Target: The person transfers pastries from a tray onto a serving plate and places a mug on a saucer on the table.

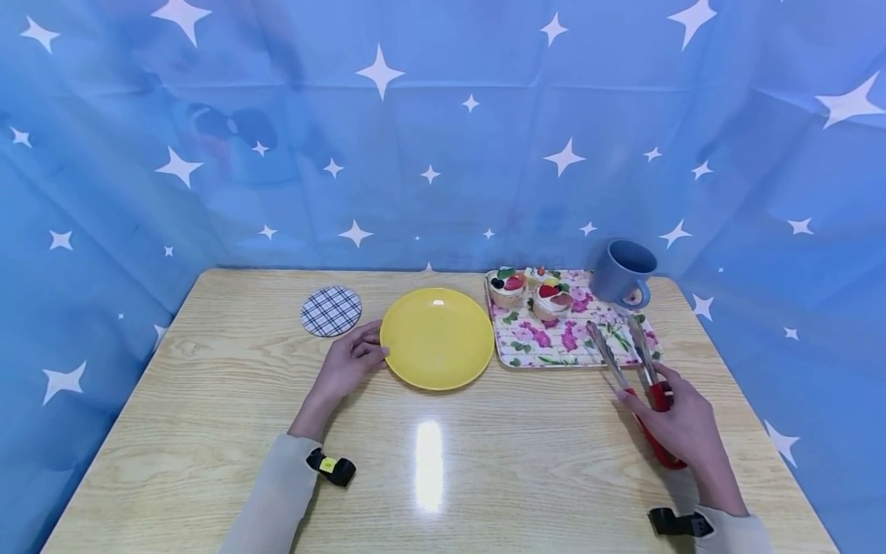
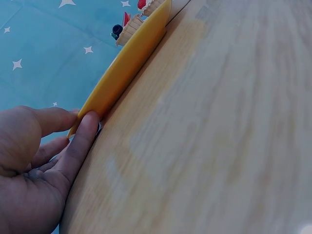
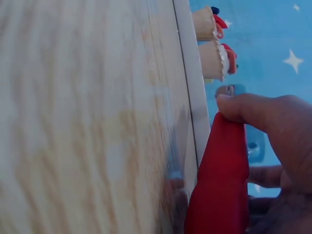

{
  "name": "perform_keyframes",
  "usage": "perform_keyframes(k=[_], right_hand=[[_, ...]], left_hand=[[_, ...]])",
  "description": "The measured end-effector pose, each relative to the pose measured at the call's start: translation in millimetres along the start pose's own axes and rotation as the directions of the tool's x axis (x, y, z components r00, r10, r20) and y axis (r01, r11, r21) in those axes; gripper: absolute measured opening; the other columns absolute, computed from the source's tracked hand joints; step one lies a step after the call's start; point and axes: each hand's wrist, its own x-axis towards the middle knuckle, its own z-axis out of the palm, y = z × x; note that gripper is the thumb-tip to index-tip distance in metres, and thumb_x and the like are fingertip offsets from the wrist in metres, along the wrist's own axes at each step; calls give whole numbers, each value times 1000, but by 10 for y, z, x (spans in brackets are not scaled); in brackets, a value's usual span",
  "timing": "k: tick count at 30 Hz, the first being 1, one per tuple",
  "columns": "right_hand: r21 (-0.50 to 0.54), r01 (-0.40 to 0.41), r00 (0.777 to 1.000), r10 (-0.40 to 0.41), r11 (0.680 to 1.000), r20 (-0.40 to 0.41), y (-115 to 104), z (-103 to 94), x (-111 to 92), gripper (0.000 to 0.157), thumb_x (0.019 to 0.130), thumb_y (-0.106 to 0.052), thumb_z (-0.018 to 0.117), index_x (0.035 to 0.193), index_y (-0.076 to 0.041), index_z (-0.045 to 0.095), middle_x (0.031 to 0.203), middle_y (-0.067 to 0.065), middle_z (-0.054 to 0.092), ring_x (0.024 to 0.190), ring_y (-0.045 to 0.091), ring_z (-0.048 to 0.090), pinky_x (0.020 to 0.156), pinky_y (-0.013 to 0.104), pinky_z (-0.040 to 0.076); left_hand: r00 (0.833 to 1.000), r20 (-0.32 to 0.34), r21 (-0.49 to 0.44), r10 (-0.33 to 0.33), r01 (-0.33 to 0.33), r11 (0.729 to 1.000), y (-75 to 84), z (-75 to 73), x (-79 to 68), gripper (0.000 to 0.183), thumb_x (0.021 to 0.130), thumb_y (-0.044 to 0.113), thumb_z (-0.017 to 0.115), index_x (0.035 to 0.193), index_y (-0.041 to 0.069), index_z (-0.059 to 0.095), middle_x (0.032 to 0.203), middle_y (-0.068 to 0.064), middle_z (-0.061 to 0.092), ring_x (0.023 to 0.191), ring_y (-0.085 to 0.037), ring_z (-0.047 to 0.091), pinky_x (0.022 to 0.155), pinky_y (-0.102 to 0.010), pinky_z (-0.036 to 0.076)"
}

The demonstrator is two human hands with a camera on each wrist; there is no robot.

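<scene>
My left hand (image 1: 351, 362) pinches the left rim of a round yellow plate (image 1: 438, 338), thumb on one side and fingers on the other. In the left wrist view the plate (image 2: 124, 68) appears edge-on, close to the tabletop. My right hand (image 1: 687, 423) grips metal tongs (image 1: 609, 355) by their red handles (image 3: 222, 170). The tongs' arms are spread, and their tips reach over a floral tray (image 1: 529, 355). At the tray's left end sit fruit-topped cupcakes (image 1: 551, 305), with nothing between the tong tips. Part of the handles is hidden by my right hand.
A blue-grey mug (image 1: 612, 277) stands at the tray's back right corner. The checked round coaster (image 1: 331, 312) lies left of the plate. Behind the wooden table (image 1: 512, 462) hangs a blue curtain (image 1: 443, 123) with white stars.
</scene>
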Motion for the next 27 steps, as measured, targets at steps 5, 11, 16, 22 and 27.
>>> perform_keyframes(k=[5,11,16,22,27], right_hand=[[-12,33,999,-33,999,-36,-20,-14,-3,92,93,-53,71,156,4,35,120,33,54,91,39,52,58,28,39],[-10,92,993,-92,996,-73,-53,-11,-10,84,94,-46,73,154,3,40,102,22,54,79,28,46,54,28,29],[1,105,992,-105,994,-70,-79,-24,-11,83,95,-47,71,154,2,39,103,21,53,82,28,46,52,27,28],[15,158,984,-157,987,-80,-127,-58,2,80,96,-44,70,154,3,39,112,26,56,85,32,49,53,25,33],[14,193,979,-192,981,-68,-148,-78,29,82,96,-45,70,155,2,38,128,32,54,95,39,52,61,27,43]], left_hand=[[1000,-7,6,-4,4,1000,15,11,16,56,99,9,68,151,16,50,129,-15,61,105,-16,68,86,-29,66],[1000,-5,-6,-3,3,1000,13,12,18,56,99,6,67,152,15,49,129,-17,60,104,-17,68,86,-29,66],[1000,-1,-13,-2,2,1000,3,14,1,57,99,7,68,152,14,49,130,-20,60,102,-15,67,86,-28,66],[1000,-9,-15,-3,2,1000,10,11,-14,56,99,6,68,151,13,49,129,-20,60,102,-15,67,85,-28,65],[1000,-10,-9,1,-1,1000,16,6,-17,56,99,6,68,152,13,49,129,-20,60,103,-15,67,85,-27,65]])
